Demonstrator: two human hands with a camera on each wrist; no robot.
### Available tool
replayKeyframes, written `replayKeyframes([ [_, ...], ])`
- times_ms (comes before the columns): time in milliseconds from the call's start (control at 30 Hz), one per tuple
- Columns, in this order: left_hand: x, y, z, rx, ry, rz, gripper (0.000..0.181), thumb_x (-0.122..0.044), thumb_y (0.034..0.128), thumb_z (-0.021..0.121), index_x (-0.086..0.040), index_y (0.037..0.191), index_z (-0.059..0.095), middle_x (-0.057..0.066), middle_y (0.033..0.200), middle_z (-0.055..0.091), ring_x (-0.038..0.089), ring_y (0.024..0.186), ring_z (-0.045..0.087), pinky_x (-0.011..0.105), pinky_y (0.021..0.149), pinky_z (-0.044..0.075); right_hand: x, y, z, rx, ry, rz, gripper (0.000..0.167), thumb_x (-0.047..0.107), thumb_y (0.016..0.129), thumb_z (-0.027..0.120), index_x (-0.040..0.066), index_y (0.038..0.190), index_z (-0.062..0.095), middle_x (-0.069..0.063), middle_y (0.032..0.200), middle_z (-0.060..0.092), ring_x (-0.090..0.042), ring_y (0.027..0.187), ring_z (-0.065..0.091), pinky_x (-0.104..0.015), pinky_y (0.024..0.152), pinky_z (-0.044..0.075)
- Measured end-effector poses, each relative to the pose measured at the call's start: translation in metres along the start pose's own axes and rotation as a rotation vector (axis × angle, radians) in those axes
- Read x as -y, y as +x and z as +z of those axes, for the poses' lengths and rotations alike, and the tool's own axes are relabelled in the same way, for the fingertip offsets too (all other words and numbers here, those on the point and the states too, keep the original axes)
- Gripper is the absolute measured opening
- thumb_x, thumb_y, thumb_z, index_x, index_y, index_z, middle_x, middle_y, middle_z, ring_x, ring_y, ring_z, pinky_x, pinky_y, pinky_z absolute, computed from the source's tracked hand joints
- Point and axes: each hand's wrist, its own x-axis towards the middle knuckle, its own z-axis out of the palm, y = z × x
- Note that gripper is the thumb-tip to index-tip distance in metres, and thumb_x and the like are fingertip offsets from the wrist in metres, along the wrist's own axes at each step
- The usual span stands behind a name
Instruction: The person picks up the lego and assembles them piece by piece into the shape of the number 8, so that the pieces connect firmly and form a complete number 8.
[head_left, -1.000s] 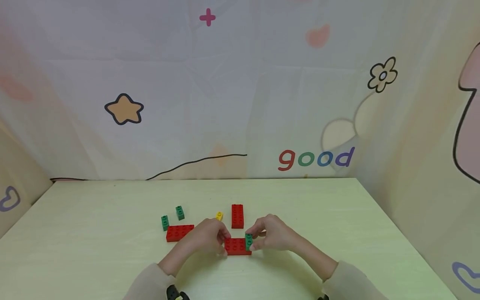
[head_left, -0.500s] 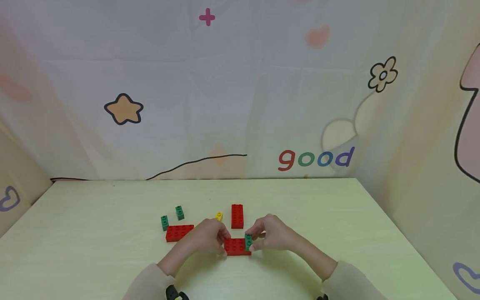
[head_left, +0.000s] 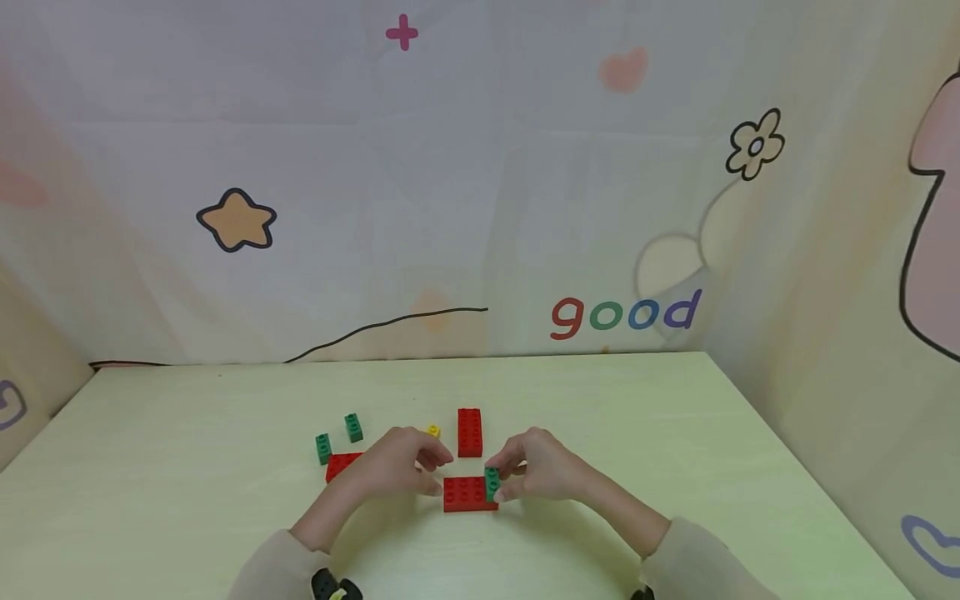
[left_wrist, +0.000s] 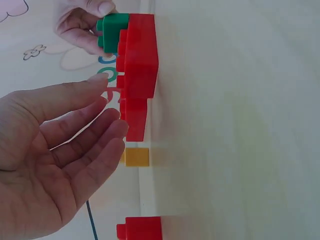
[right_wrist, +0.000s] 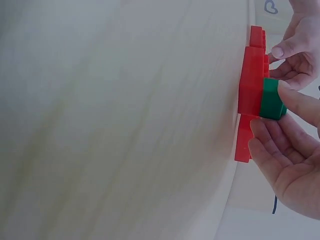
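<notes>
A red building brick lies crosswise on the table in front of the person. On top of its right end sits a small green brick, which the right hand pinches between thumb and fingers, as the right wrist view also shows. The left hand hovers just left of the red brick, apart from it, holding nothing. Its fingers are loosely bent in the left wrist view, with the thumb spread from them.
Behind stands another red brick lengthwise. A yellow brick shows past the left hand. Two green bricks and a third red brick, partly covered by the left hand, lie to the left. A printed cloth hangs behind the table.
The left hand has let go of the red brick's left end and drawn back to the left. The right hand keeps its hold on the green brick. The head view has shifted slightly.
</notes>
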Motion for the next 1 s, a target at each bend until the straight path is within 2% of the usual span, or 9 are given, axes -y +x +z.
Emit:
replayKeyframes([
  [233, 0.003, 0.002, -0.011, -0.091, 0.018, 0.041, 0.033, -0.008, 0.0749, 0.073, -0.003, 0.106, 0.065, 0.006, 0.101, 0.064, 0.024, 0.094, 0.057, 0.032, 0.076, 0.051, 0.0, 0.0, 0.0, 0.001, 0.006, 0.013, 0.029, 0.008, 0.071, 0.077, 0.001, 0.098, 0.069, -0.002, 0.089, 0.067, -0.015, 0.079, 0.061, -0.032, 0.077, 0.052],
  [333, 0.007, 0.007, -0.015, -0.113, 0.053, 0.029, 0.035, -0.008, 0.0742, 0.074, -0.003, 0.108, 0.064, 0.006, 0.102, 0.064, 0.023, 0.095, 0.056, 0.032, 0.077, 0.051, -0.001, 0.001, 0.0, 0.0, 0.007, 0.02, 0.029, 0.008, 0.071, 0.077, 0.002, 0.098, 0.069, -0.003, 0.089, 0.067, -0.015, 0.079, 0.061, -0.032, 0.077, 0.052],
  [533, 0.013, 0.019, -0.017, -0.144, 0.083, -0.037, 0.037, -0.005, 0.073, 0.074, -0.005, 0.109, 0.065, 0.004, 0.103, 0.063, 0.022, 0.096, 0.056, 0.032, 0.078, 0.051, -0.002, 0.001, 0.0, -0.002, 0.004, 0.032, 0.029, 0.008, 0.071, 0.077, 0.002, 0.098, 0.069, -0.003, 0.09, 0.067, -0.015, 0.079, 0.061, -0.032, 0.076, 0.052],
  [667, 0.017, 0.026, -0.019, -0.137, 0.099, -0.073, 0.038, -0.005, 0.0727, 0.075, -0.006, 0.11, 0.065, 0.004, 0.103, 0.063, 0.022, 0.097, 0.056, 0.032, 0.078, 0.051, -0.001, 0.001, 0.0, -0.003, 0.002, 0.041, 0.029, 0.008, 0.071, 0.077, 0.002, 0.098, 0.069, -0.002, 0.089, 0.066, -0.015, 0.079, 0.06, -0.032, 0.076, 0.052],
  [867, 0.018, 0.033, -0.018, -0.081, 0.088, -0.137, 0.041, -0.002, 0.0737, 0.073, -0.006, 0.113, 0.063, 0.005, 0.107, 0.062, 0.023, 0.1, 0.056, 0.031, 0.077, 0.051, -0.001, 0.001, -0.001, 0.003, 0.008, 0.043, 0.029, 0.008, 0.071, 0.077, 0.003, 0.098, 0.069, -0.002, 0.089, 0.066, -0.015, 0.08, 0.06, -0.029, 0.074, 0.052],
  [1000, 0.016, 0.035, -0.018, -0.063, 0.094, -0.136, 0.039, 0.002, 0.0739, 0.071, -0.004, 0.112, 0.063, 0.006, 0.106, 0.062, 0.023, 0.098, 0.056, 0.032, 0.078, 0.051, -0.001, 0.0, -0.001, 0.0, 0.005, 0.036, 0.028, 0.007, 0.071, 0.077, 0.002, 0.098, 0.069, -0.002, 0.09, 0.067, -0.016, 0.08, 0.06, -0.03, 0.074, 0.052],
])
